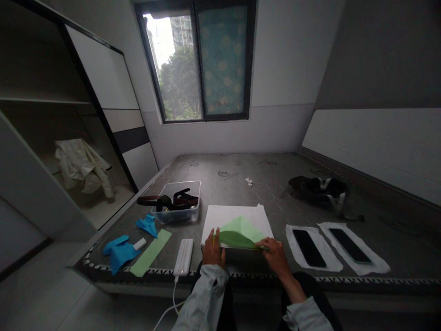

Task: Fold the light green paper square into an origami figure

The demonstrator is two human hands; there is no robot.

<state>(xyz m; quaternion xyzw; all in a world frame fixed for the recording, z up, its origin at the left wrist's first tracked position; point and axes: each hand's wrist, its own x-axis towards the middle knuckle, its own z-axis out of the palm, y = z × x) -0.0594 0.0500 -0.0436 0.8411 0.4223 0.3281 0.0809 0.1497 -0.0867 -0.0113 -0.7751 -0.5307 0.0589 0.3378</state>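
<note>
A sheet of green paper (240,233), folded into a low triangular shape, lies on a white sheet of card or paper (237,218). My left hand (212,248) grips the left end of the green fold, fingers over its edge. My right hand (274,255) pinches the fold's right corner between fingers and thumb. The part of the green paper under my hands is hidden. Near my left hand lie a long white power bank (183,256) and a strip of green paper (150,253).
The surface is a grey patterned mattress (241,184). On it are a clear plastic box (175,210) holding dark straps, folded blue paper pieces (120,253), dark rectangular pieces on white paper (309,248), and a black object (320,189). A cable hangs off the front edge.
</note>
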